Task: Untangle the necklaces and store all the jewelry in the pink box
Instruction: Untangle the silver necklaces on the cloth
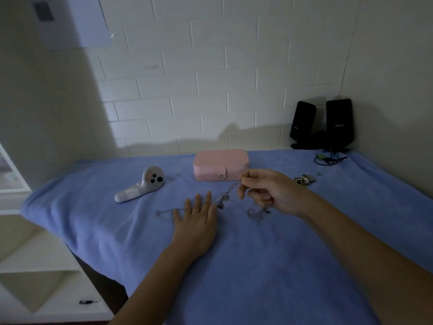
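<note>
The right hand (274, 193) pinches a thin chain (230, 189) between thumb and forefinger, and the other fingers are curled under. The pinch is raised above the towel (257, 266), just in front of the box (220, 164). From the pinch the chain goes down and to the left to a small dark pendant. It then passes under the fingertips of the left hand (195, 226) and comes out at that hand's left side as a loop lying on the towel. The left hand lies flat, palm down, with the fingers straight and a little spread, and it presses the chain to the cloth. Below the right hand a loose tangle (254, 213) of fine silver chain rests on the towel; if it hangs from the curled fingers, I cannot tell.

The box is pink, smooth, with rounded corners. It is closed, and a tab with a round metal snap sits on its front. To the right, well apart from the hands, is a small pile (304, 179) of shiny jewelry. The towel is blue, soft and fuzzy. A white plastic controller (140, 186) lies on the left, and two black speakers (323, 123) stand in the far right corner.
</note>
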